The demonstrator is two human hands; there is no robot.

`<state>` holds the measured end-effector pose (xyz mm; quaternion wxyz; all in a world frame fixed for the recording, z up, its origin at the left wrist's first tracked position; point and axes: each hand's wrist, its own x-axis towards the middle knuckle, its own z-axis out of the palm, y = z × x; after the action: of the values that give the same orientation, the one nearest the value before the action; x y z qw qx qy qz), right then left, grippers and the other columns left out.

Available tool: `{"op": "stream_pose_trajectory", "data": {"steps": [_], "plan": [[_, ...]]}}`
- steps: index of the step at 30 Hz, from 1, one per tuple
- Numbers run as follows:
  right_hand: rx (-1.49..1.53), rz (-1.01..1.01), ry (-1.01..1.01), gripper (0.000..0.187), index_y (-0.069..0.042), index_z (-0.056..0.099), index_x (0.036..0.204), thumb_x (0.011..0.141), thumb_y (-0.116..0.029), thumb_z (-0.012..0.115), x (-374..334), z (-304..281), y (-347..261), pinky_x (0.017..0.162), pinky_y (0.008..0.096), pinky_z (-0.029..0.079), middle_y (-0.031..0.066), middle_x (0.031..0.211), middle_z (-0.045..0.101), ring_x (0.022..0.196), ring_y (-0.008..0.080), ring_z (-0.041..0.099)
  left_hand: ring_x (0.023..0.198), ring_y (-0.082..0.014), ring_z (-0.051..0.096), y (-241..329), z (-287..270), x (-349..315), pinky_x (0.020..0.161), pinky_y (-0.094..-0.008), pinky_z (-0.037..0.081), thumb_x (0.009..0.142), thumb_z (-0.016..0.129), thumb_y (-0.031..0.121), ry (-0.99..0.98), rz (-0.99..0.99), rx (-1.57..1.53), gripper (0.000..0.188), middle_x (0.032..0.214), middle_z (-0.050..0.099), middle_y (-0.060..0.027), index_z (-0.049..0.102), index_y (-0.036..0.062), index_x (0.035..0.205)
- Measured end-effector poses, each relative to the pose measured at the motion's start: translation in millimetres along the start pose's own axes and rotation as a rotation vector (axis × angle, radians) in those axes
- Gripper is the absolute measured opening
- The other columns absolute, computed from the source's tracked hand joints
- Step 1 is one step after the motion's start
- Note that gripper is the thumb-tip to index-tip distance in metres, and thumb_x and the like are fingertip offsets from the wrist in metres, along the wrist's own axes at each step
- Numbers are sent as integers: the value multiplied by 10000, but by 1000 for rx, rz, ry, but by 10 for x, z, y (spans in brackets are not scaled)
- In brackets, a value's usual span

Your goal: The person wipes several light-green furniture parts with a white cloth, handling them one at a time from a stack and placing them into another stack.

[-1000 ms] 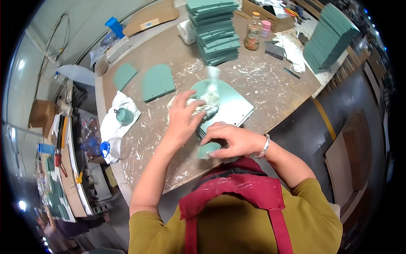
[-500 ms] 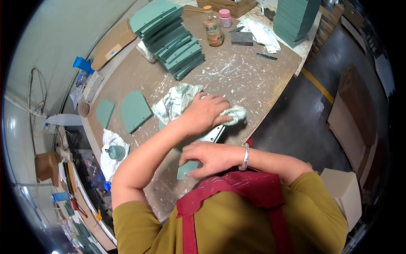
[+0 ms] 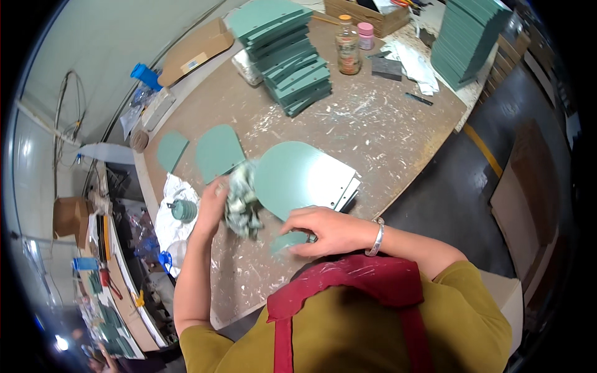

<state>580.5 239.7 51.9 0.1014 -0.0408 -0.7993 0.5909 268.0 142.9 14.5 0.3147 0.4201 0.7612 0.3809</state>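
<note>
My left hand is closed on a crumpled white-and-green rag, blurred by motion, left of a rounded green panel. This panel has small holes along its straight edge, and more sheet edges show under it. Near the table's front, my right hand curls its fingers and thumb around a small pale green piece, whose kind is unclear. The right fingers lie by the panel's near rim; whether they touch it I cannot tell. Two more rounded panels, a larger one and a smaller one, lie to the left.
A tall uneven stack of green panels stands at the back, beside a glass bottle and a pink jar. Another stack rises at back right. A ribbed green container sits on white cloth at left.
My left hand has drawn the rag off the panel to the left, uncovering its shiny surface. My right hand stays close to the near edge with the pale green piece. The whole view has shifted.
</note>
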Motion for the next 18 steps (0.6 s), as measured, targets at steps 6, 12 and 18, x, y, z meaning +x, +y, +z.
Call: {"op": "stream_pose_trajectory", "data": {"steps": [6,12,18], "plan": [[112,-28,96,490,-39,553,1318,909,-259,706,-66,-80,-1,933,335,461,118,1129,596,1029,222,576,1069,-267,650,301,80,-223,917,-354,499,972,598,334,-88,20,187,442,1179,672,-188,629,-8,1251],[403,-4,827,430,-7,556,1311,914,-140,654,-286,-435,141,924,268,424,29,1082,577,1012,114,526,1005,-180,634,659,582,548,916,-320,496,943,656,291,-312,141,136,430,1106,701,-142,641,-33,1226],[553,-10,969,425,-1,535,1315,948,-198,615,-424,-531,410,933,294,426,53,1131,586,1018,140,541,912,-122,614,802,542,769,819,-287,511,934,680,291,-378,72,-5,393,1025,687,-58,656,-4,1193]]}}
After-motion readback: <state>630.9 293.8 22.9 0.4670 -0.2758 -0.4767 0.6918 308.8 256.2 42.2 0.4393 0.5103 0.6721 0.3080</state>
